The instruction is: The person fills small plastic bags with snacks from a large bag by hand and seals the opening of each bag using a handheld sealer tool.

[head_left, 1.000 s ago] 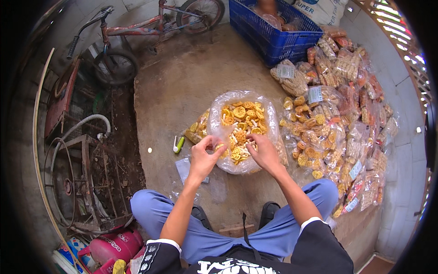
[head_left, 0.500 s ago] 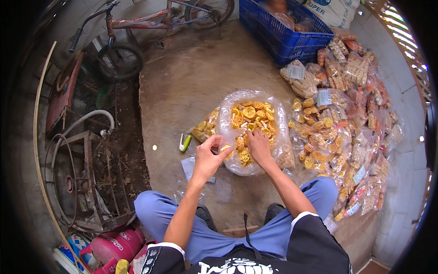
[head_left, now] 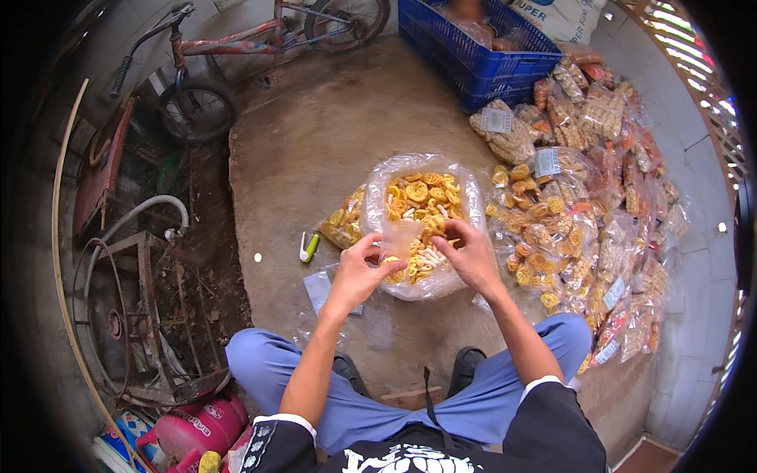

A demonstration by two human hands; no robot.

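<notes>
A small clear bag [head_left: 400,236] stands upright between the two hands, over the near edge of the big bag [head_left: 422,225] of yellow snacks. The left hand [head_left: 361,272] pinches the small bag's lower edge, thumb and fingers closed on the thin plastic. The right hand [head_left: 471,254] is curled just beside it, fingers bent over pale stick-shaped pieces in the big bag; whether it grips any cannot be told. The snacks are ring-shaped, ridged and glossy yellow. A filled packet [head_left: 343,225] lies touching the big bag's left side. A green-and-white tool [head_left: 307,247] lies on the concrete floor [head_left: 315,142]. Sealed packets [head_left: 583,205] pile up at the right, a blue crate [head_left: 473,55] beyond.
</notes>
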